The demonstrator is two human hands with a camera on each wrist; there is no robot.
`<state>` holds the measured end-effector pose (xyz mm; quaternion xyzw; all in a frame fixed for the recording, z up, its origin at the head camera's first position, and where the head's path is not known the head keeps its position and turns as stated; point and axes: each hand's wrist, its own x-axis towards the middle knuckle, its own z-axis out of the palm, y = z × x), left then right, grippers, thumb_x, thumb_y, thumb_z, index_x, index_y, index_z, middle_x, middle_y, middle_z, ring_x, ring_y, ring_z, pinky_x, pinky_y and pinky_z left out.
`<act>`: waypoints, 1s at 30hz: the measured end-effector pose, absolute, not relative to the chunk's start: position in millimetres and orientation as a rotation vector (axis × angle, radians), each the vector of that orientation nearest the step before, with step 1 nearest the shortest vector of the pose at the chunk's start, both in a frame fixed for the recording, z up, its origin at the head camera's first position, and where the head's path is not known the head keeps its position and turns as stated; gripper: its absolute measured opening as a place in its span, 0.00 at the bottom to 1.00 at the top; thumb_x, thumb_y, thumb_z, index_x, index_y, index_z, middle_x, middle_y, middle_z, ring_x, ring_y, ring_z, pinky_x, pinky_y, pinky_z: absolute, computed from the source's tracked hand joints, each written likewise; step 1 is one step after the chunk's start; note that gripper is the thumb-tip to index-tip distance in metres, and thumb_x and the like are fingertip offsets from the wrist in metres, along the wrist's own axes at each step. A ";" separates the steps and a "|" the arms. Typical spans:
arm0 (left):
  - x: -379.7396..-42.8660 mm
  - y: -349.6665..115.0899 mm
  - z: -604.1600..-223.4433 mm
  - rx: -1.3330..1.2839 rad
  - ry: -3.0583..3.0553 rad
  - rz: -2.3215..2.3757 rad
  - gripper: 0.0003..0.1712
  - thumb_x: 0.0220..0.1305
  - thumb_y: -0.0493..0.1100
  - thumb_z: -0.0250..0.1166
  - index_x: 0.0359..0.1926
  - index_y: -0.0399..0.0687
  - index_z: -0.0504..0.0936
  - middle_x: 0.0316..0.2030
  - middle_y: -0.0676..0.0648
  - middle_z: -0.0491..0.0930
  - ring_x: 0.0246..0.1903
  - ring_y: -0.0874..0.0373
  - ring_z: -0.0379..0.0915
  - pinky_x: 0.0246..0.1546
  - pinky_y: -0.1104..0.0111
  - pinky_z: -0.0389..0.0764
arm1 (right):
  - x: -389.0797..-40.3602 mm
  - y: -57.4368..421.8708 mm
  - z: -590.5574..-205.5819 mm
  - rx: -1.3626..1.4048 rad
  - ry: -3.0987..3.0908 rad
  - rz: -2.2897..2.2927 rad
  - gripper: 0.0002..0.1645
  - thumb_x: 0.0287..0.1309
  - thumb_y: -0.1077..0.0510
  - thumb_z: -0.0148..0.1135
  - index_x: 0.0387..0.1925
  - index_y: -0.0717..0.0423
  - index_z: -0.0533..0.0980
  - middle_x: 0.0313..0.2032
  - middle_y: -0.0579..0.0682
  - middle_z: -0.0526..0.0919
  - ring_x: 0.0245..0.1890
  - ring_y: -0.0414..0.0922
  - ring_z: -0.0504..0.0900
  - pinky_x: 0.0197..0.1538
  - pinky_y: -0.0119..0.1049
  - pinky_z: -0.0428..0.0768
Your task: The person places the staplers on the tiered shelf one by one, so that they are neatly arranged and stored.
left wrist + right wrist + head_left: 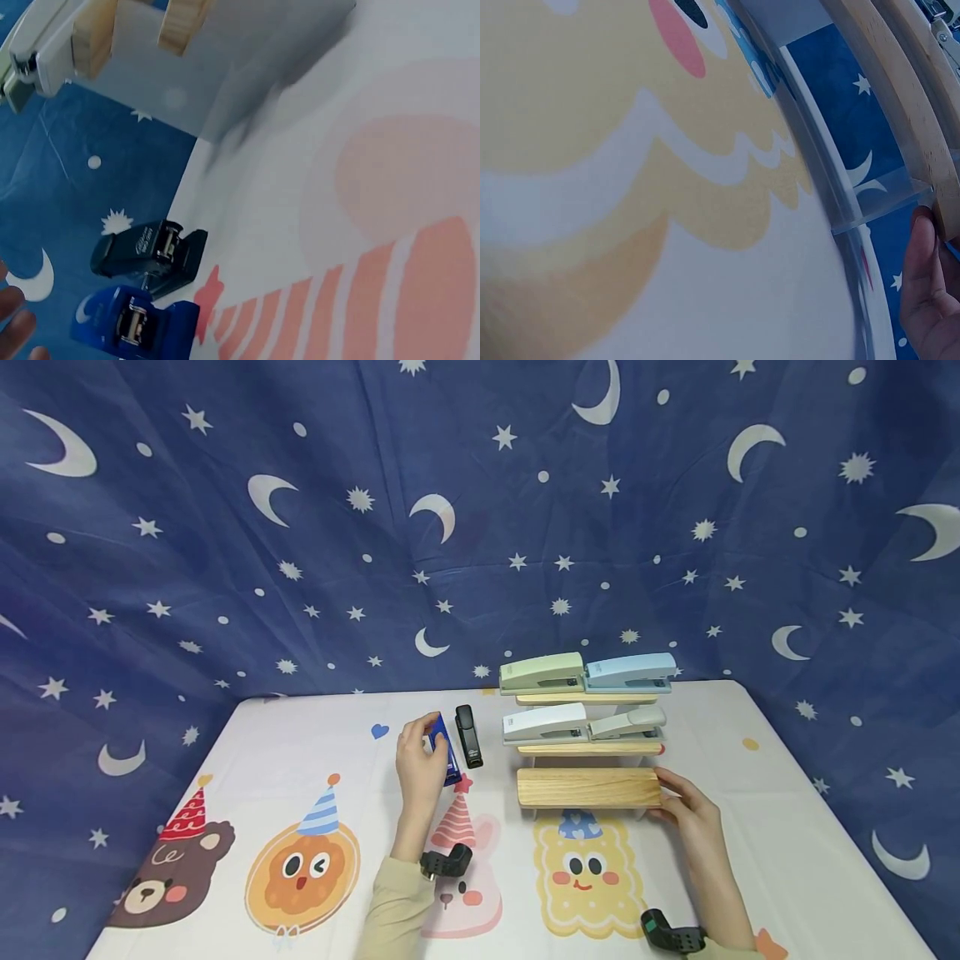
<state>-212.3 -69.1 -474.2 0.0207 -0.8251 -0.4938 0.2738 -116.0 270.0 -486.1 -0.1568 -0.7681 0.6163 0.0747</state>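
A blue stapler [449, 758] stands on the cloth, with a black stapler [468, 737] just to its right. My left hand [418, 767] is at the blue stapler's left side, thumb overlapping it in the head view. In the left wrist view, the visible fingers [19, 330] are a little apart from the blue stapler [135, 322]. My right hand [693, 818] grips the right end of the lowest wooden board [588, 788] of a tiered display rack. Its thumb [922, 251] lies against the board's end in the right wrist view.
On the rack's top tier sit a green stapler [542, 673] and a light blue stapler [630, 672]. The middle tier bears a white stapler [546, 724] and a pale grey stapler [628, 722]. A blue starry curtain [480, 527] hangs behind the cartoon-print tablecloth [300, 760].
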 end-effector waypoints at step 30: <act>-215.8 -68.4 -503.4 0.292 -2.328 -1.507 0.38 0.51 0.38 0.71 0.64 0.40 0.68 0.53 0.35 0.74 0.48 0.41 0.75 0.52 0.51 0.76 | -116.2 270.0 -482.1 -0.499 -2.330 1.855 0.25 0.67 0.63 0.43 0.65 0.63 0.66 0.55 0.46 0.71 0.37 0.26 0.77 0.42 0.22 0.79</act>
